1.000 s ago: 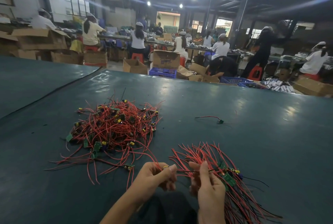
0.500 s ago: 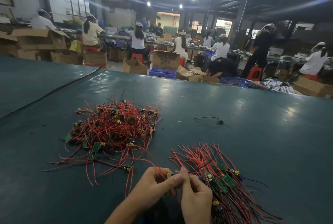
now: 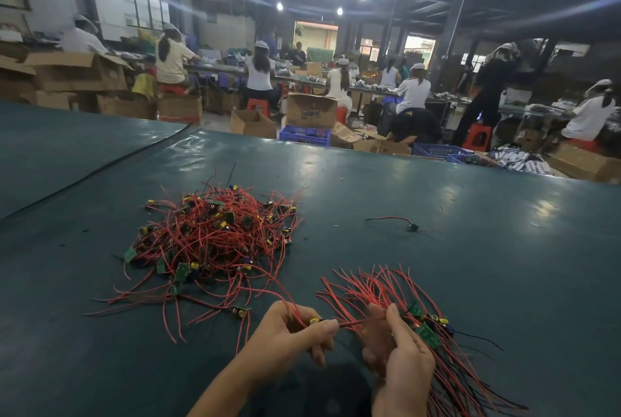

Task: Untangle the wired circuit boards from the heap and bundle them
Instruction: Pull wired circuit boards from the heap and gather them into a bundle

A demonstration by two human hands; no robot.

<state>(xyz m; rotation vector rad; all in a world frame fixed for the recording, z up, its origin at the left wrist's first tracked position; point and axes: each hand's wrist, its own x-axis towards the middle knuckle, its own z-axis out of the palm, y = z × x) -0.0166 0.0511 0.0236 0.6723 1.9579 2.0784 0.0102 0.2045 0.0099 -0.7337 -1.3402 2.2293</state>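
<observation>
The left hand point(image 3: 289, 339) pinches a wire point(image 3: 356, 322) lying sideways, running right into the bundle point(image 3: 379, 289) clasped in the right hand point(image 3: 400, 363).

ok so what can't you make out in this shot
Head view:
Size of the bundle: the right hand covers its middle and the bottom edge cuts its wires.
What the left hand pinches on its wire: fingers mostly hide it.
Board count in the heap: buried under wires.
The stray piece: too small.
</observation>
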